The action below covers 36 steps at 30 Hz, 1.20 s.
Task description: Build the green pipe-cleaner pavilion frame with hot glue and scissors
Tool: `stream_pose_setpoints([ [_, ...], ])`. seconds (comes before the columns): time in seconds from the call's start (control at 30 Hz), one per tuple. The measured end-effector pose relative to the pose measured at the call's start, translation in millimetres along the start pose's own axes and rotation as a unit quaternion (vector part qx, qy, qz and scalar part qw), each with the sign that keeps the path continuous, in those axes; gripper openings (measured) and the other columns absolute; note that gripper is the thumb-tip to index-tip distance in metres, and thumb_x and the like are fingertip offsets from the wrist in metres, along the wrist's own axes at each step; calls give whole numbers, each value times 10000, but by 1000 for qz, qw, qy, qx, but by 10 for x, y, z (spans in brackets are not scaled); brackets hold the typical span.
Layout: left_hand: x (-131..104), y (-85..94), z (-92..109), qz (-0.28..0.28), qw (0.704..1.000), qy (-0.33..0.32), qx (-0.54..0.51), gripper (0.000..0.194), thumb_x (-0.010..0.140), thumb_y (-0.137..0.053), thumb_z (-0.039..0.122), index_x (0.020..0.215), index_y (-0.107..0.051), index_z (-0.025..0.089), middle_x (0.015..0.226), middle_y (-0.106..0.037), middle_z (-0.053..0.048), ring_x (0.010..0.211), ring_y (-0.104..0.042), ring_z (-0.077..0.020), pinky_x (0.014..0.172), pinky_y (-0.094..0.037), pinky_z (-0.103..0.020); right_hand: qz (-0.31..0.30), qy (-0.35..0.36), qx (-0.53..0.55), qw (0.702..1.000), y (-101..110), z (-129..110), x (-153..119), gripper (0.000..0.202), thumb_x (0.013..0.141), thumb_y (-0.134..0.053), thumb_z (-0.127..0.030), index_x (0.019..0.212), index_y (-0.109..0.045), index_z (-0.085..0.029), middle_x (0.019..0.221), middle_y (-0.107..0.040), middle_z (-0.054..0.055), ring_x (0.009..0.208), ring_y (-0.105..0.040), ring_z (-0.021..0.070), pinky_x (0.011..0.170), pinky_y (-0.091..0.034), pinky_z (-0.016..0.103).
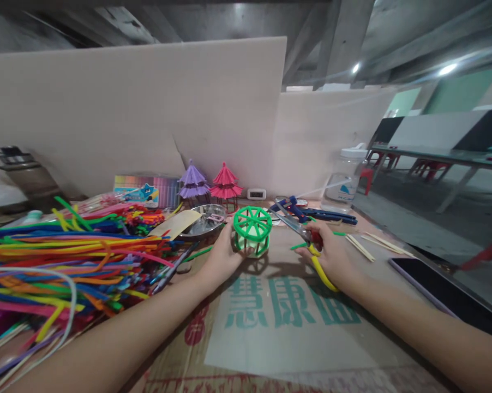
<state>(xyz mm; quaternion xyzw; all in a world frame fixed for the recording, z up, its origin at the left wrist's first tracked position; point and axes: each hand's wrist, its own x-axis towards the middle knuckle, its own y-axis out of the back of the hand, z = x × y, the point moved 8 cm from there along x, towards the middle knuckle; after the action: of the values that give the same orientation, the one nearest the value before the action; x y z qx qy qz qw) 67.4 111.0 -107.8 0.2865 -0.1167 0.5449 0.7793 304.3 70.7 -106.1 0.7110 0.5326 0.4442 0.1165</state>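
My left hand is closed around the side of a small green round frame, which has a spoked top like a wheel and short uprights below. It is held just above the printed cardboard sheet. In my right hand is a pair of scissors with yellow and red handles, blades pointing up and left. A short green pipe cleaner piece shows by the right fingertips; whether they touch it I cannot tell. The hands are apart, with the frame left of the scissors.
Many coloured pipe cleaners heap at left. Behind stand a metal bowl, purple and red pagoda-like models, a small clock and a glue gun. At right are a water bottle, wooden sticks and a phone.
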Motion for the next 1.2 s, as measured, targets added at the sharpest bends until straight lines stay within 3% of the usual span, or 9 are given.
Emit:
stream_pose_setpoints([
  [0.2,-31,36,-8,5,998,47,36,649,865,-661,411,1413,-393,188,1418,-544,-140,1247,-578,-277,1103,-430,-435,28,-26,-36,999,64,237,157,424,802,-624,-438,1129,-537,-184,942,-601,87,819,-571,239,741,-471,355],
  [0.4,-33,43,-67,6,998,62,16,655,861,-655,422,1401,-379,175,1386,-562,-147,1236,-577,-280,1082,-442,-442,-83,-20,-188,979,-110,584,214,548,817,-571,-262,1333,-482,-101,1222,-595,195,1107,-575,304,934,-455,397],
  [0.53,-28,37,-80,11,998,68,7,644,843,-673,412,1375,-402,173,1347,-585,-149,1205,-589,-283,1062,-453,-449,-157,12,-264,952,-113,504,199,460,875,-554,-311,1300,-557,-135,1200,-624,191,1113,-584,315,930,-448,402],
  [0.63,-27,38,-66,17,998,66,14,671,826,-692,406,1383,-398,176,1357,-574,-155,1219,-578,-292,1078,-434,-467,-149,47,-266,951,23,233,229,342,893,-539,-333,1155,-659,-150,1110,-658,178,1024,-612,306,878,-452,392],
  [0.7,-25,35,-44,19,998,57,21,683,820,-698,410,1385,-397,172,1385,-550,-164,1240,-565,-297,1095,-417,-472,-130,39,-203,970,109,15,232,297,912,-504,-380,989,-705,-176,986,-688,137,918,-633,275,806,-460,369],
  [0.77,-24,26,-18,20,998,50,19,694,822,-695,421,1392,-386,175,1392,-543,-165,1234,-575,-294,1090,-425,-465,-175,-22,-63,982,29,-139,173,395,925,-460,-498,834,-700,-198,797,-685,81,740,-632,223,673,-461,330],
  [0.9,-25,35,92,38,999,35,6,701,809,-707,403,1383,-372,180,1371,-557,-154,1220,-589,-287,1059,-461,-447,-314,-175,215,908,-455,-346,-82,546,852,-493,-697,833,-704,-194,635,-641,39,548,-570,161,524,-430,290],
  [1.03,-48,78,257,65,996,-13,56,658,806,-714,393,1341,-403,169,1353,-560,-146,1256,-554,-285,1097,-423,-437,-302,-257,283,873,-727,-323,-138,528,749,-631,-725,749,-686,-200,557,-590,12,481,-523,135,448,-410,265],
  [1.2,-101,82,351,68,984,-90,139,669,809,-730,409,1356,-399,210,1368,-528,-130,1286,-512,-296,1113,-393,-443,-266,-259,306,877,-814,-311,-88,505,733,-674,-680,599,-601,-199,459,-527,-19,372,-414,91,366,-310,231],
])
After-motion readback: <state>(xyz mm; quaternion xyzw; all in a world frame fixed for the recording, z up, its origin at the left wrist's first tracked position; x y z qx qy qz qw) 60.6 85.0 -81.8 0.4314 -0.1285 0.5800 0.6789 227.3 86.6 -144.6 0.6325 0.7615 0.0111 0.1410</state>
